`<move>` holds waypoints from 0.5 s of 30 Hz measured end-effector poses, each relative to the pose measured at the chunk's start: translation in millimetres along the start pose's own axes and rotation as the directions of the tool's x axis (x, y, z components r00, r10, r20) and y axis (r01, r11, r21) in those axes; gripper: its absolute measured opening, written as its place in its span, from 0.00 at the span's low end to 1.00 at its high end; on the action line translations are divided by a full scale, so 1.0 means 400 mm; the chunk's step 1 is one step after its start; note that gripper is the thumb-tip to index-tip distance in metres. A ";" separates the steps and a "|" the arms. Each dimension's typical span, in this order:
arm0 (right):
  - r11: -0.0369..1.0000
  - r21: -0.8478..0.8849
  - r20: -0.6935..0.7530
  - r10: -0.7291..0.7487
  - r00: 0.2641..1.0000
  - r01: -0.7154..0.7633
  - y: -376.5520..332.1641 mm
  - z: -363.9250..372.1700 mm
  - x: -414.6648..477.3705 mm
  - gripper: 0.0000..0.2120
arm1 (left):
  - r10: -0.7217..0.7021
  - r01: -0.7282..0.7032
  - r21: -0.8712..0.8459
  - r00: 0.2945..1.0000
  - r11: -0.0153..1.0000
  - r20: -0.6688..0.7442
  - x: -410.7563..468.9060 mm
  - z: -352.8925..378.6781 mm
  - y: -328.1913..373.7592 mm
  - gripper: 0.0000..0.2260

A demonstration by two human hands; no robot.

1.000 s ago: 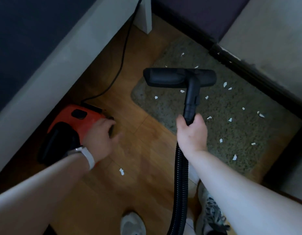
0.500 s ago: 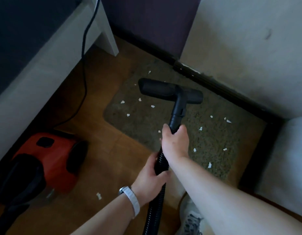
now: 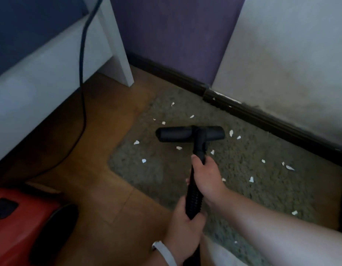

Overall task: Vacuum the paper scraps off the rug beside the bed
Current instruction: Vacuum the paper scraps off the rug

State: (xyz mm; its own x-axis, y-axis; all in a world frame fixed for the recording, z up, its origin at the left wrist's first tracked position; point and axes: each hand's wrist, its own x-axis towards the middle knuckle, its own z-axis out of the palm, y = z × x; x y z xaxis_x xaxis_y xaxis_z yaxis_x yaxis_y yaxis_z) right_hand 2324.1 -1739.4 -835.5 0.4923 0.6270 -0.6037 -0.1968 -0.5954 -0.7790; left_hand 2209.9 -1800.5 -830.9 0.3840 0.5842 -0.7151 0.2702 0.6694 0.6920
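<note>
A grey-green shaggy rug [image 3: 243,189] lies on the wooden floor, strewn with several small white paper scraps [image 3: 251,179]. The black T-shaped vacuum nozzle [image 3: 189,133] rests on the rug's far left part, with scraps on every side of it. My right hand [image 3: 206,176] grips the black wand just below the nozzle. My left hand [image 3: 185,225], with a white wristband, grips the ribbed black hose [image 3: 193,200] lower down. The red vacuum body [image 3: 22,223] stands on the floor at the lower left.
A white bed frame [image 3: 41,79] with a dark mattress runs along the left; a black power cord [image 3: 82,73] hangs down it and trails over the floor. A dark skirting board [image 3: 262,116] and walls border the rug at the back. Bare wooden floor [image 3: 101,179] lies between vacuum and rug.
My left hand left the red vacuum body and took hold of the hose below my right hand. The view has shifted up and right, and the nozzle now sits further onto the rug.
</note>
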 end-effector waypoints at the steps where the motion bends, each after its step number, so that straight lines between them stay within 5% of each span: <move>1: 1.000 -0.006 0.003 0.006 1.000 -0.006 -0.001 0.009 0.013 0.10 | 0.009 -0.008 0.002 1.000 1.000 -0.015 0.020 -0.007 -0.003 0.08; 15: 0.928 -0.201 0.059 -0.309 0.949 0.315 -0.150 0.181 0.271 0.11 | 0.222 -0.244 -0.026 0.918 0.969 -0.329 0.266 -0.069 0.146 0.03</move>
State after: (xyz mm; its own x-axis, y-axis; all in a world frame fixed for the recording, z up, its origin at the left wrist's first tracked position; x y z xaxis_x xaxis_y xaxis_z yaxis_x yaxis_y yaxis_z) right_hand 2328.1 -1599.3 -866.4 0.4786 0.8088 -0.3418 0.1431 -0.4559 -0.8785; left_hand 2242.2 -1686.5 -869.3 0.1224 0.8359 -0.5350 0.1453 0.5182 0.8428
